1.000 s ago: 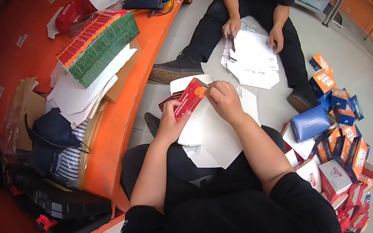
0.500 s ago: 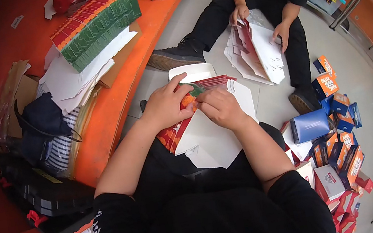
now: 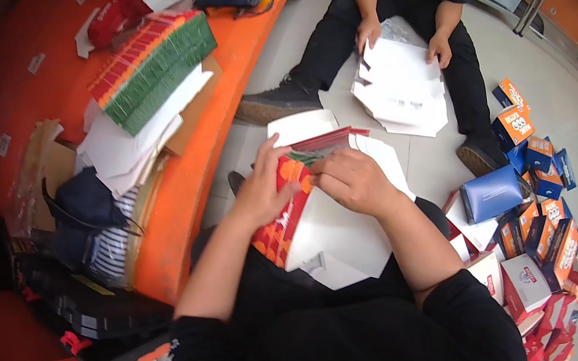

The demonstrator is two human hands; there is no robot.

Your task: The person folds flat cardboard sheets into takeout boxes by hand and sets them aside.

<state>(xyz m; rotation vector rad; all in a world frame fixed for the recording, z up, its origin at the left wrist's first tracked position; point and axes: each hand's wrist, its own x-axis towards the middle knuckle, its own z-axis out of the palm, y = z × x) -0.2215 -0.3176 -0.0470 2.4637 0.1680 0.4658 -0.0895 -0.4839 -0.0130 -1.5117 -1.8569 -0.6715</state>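
On the black-trousered lap (image 3: 265, 288), my left hand (image 3: 260, 191) holds a red-and-orange printed cardboard piece (image 3: 277, 237); my right hand (image 3: 355, 180) pinches its edge. I judge uneven pulling could crease it or dislodge the red-edged cardboard layers (image 3: 332, 138) beyond.

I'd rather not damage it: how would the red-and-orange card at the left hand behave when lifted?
The card is probably light, since it looks like thin paperboard. Its long edge looks fairly straight, suggesting some stiffness, though something so thin could crease if squeezed.

Left hand (image 3: 264, 189), thumb apart; right hand (image 3: 355, 180), curled; forearms (image 3: 218, 269) converging forward
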